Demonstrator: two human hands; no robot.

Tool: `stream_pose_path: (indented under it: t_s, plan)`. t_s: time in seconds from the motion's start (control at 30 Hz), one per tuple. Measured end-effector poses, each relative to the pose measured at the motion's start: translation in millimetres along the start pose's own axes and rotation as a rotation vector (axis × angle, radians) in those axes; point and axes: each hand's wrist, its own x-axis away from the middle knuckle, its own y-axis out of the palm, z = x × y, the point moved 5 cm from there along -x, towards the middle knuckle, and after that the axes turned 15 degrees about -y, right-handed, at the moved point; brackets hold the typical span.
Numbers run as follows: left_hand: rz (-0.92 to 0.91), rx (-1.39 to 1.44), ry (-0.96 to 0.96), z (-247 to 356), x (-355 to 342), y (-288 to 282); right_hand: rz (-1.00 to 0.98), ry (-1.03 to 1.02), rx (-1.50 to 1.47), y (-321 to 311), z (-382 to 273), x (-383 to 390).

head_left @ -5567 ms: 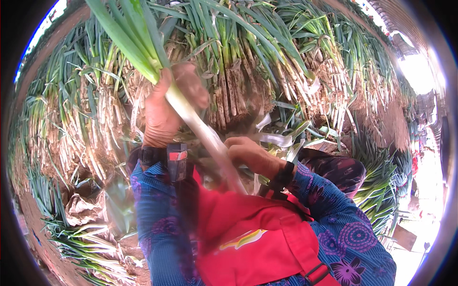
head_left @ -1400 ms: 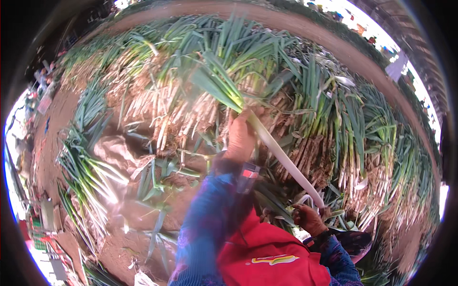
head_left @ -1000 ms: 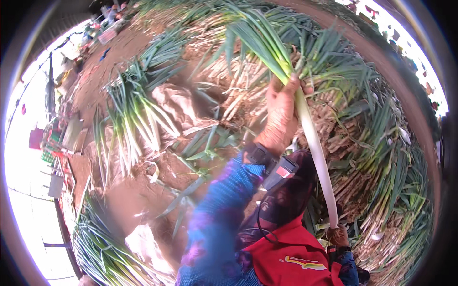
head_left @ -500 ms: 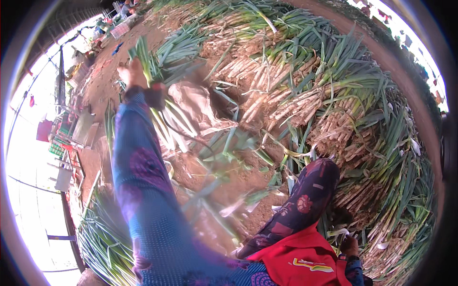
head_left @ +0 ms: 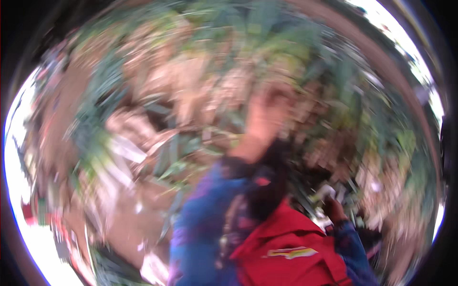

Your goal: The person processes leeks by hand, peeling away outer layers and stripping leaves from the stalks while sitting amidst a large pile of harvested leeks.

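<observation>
Blurred by motion, my left hand [head_left: 268, 117] is stretched out in front of me over the heap of leeks [head_left: 191, 81]. Its fingers are smeared, so I cannot see whether they hold anything. My right hand [head_left: 335, 210] is low on the right, beside my red apron [head_left: 286, 243]. A pale scrap [head_left: 327, 192] shows close to its fingers, which are too blurred to read. Off to the left lies a bunch of leeks [head_left: 107, 176], white stalks toward me and green leaves away.
A crumpled tan sack [head_left: 131, 126] lies between the bunch and the heap. Loose green leaves [head_left: 179, 167] litter the brown soil [head_left: 138, 209]. More leeks [head_left: 381, 186] are piled along the right. A dirt strip [head_left: 362, 40] curves behind the heap.
My left hand has swung from the leek bunch at the far left to over the heap in the middle. The view has turned rightward; my right hand stays low on the right.
</observation>
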Motion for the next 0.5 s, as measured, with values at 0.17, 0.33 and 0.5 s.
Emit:
stream_pose_path:
  t_s: [0.17,0.33,0.5]
  plan:
    - [0.151,0.02,0.002,1.9,-37.5,31.4,0.315,0.216,-0.097,97.9,-86.4,-5.7]
    - [0.17,0.105,-0.286,-91.8,-94.4,64.0,0.217,-0.127,0.133,80.6,-93.9,-19.1]
    - [0.28,-0.009,-0.376,-127.9,-101.5,49.6,0.335,0.041,-0.255,77.5,-143.5,-73.3]
